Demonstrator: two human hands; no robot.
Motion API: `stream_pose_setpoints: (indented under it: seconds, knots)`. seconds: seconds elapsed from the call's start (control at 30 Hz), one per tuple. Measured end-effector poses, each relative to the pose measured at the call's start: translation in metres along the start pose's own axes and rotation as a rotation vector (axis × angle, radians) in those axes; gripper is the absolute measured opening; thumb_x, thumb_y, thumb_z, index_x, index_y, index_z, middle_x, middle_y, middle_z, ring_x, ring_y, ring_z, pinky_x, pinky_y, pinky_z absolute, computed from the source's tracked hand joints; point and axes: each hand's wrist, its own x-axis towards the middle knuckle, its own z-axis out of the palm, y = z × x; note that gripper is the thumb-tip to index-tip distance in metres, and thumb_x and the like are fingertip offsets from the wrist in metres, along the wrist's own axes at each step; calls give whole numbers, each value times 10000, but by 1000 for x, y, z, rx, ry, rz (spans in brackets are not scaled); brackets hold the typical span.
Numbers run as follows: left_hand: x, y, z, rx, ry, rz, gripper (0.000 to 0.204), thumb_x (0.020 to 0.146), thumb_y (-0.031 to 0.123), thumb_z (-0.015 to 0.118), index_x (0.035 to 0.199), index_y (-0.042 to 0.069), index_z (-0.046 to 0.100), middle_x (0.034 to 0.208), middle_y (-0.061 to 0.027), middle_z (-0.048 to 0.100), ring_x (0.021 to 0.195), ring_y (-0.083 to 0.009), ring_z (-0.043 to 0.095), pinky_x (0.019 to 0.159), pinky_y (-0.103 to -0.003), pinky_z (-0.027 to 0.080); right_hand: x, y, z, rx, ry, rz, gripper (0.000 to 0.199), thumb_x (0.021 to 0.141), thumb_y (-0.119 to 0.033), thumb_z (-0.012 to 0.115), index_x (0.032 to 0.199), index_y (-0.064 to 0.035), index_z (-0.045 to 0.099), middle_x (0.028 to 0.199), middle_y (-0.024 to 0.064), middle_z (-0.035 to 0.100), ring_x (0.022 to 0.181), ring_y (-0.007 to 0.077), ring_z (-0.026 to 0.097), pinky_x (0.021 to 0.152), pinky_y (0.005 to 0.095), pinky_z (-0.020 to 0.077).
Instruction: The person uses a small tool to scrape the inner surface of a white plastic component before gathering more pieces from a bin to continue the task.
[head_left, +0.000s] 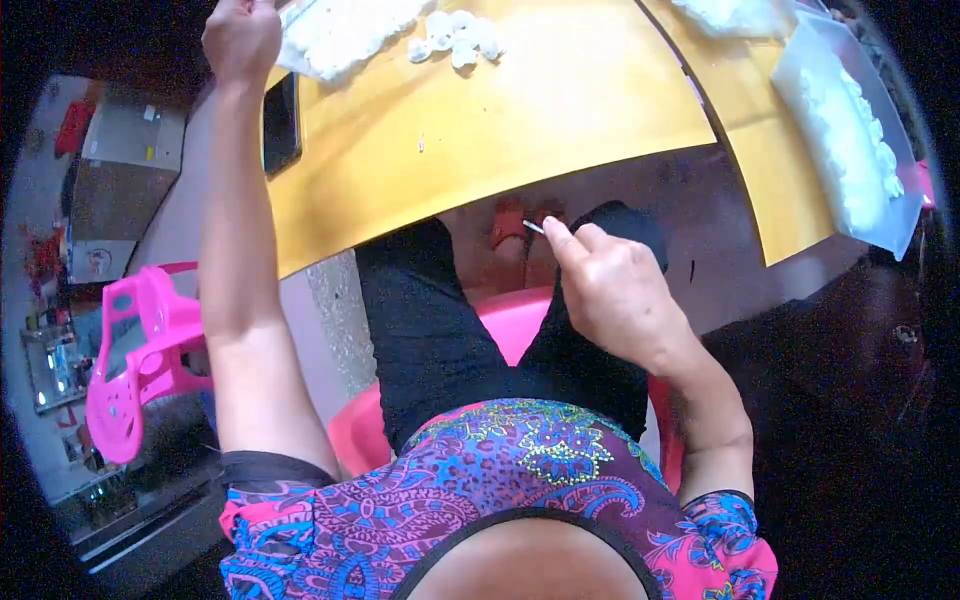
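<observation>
My left hand (243, 42) reaches to the upper left, beside a clear plastic tray or bag (325, 70) heaped with small white pieces (350, 30). Its fingers look curled, but the picture's top edge cuts them off, so what they grip is hidden. Over my lap, just off the near table edge, my right hand (620, 285) is closed round a thin tool with a pale, slender tip (534, 227). Most of that tool is hidden inside the fist. On the table between the two hands lies a loose cluster of round white pieces (462, 38).
A dark phone (281, 125) lies near the left edge of the yellow table (450, 130). At the right, another clear bag (850, 150) of white pieces rests on a second yellow surface (775, 190). A pink plastic chair (150, 345) stands at the left.
</observation>
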Motion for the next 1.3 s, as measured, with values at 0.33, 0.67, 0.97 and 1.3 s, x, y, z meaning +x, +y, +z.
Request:
stream_pose_setpoints:
  seconds: [0.33, 0.67, 0.97, 1.3]
  knots:
    - [-83, 52, 78, -242, -359, 172, 272, 764, 52, 614, 1034, 24, 629, 1009, -179, 637, 906, -295, 630, 817, -370, 497, 1, 6, 6, 2, -65, 38, 400, 733, -15, 551, 1122, 80, 537, 737, 163, 553, 657, 330, 598, 583, 400, 496]
    - [-127, 42, 99, -110, -614, -160, 391, 777, 161, 671, 1126, -1, 603, 1020, -155, 653, 877, -257, 636, 802, -332, 502, 0, 4, 9, 14, -83, 28, 406, 725, -15, 559, 1121, 71, 538, 732, 165, 551, 646, 339, 594, 588, 407, 498]
    - [-198, 143, -12, -1871, -716, -1075, 353, 942, 207, 501, 1183, -51, 496, 1012, -231, 614, 820, -241, 628, 660, -288, 505, 9, 12, 10, 434, 299, 77, 311, 791, 43, 542, 1099, 55, 579, 691, 164, 540, 616, 284, 567, 586, 350, 462]
    - [-242, 200, -63, -1711, -812, -1247, 364, 947, 180, 499, 1187, -93, 509, 968, -161, 641, 755, -204, 630, 621, -252, 487, 3, -3, 14, 779, 224, 316, 349, 823, -28, 606, 1169, 10, 589, 855, 65, 633, 706, 68, 574, 610, 205, 473]
